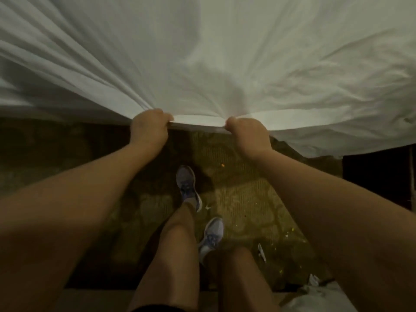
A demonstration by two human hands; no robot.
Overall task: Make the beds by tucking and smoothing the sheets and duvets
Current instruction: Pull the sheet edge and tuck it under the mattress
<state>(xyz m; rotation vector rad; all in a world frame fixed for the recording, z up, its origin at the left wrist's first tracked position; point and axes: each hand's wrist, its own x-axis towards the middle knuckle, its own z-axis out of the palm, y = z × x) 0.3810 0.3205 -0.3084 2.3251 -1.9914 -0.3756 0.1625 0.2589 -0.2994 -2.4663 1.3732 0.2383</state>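
Both hands, L (pixel 149 128) & R (pixel 246 135), fingers curled gripping white sheet (pixel 202 64) edge.

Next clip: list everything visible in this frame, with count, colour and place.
sheet: one, white, spread across the upper frame, near edge held up
carpet: one, brownish, patterned, beneath the feet
litter scraps: several, white and yellowish, on the carpet at right
crumpled item: one, white, bottom right; cloth or plastic, cannot tell
sneakers: two, grey-blue, centre, on the carpet
legs: two, bare, lower centre
left hand: one, grips the sheet's edge, left of centre
right hand: one, grips the sheet's edge, right of centre
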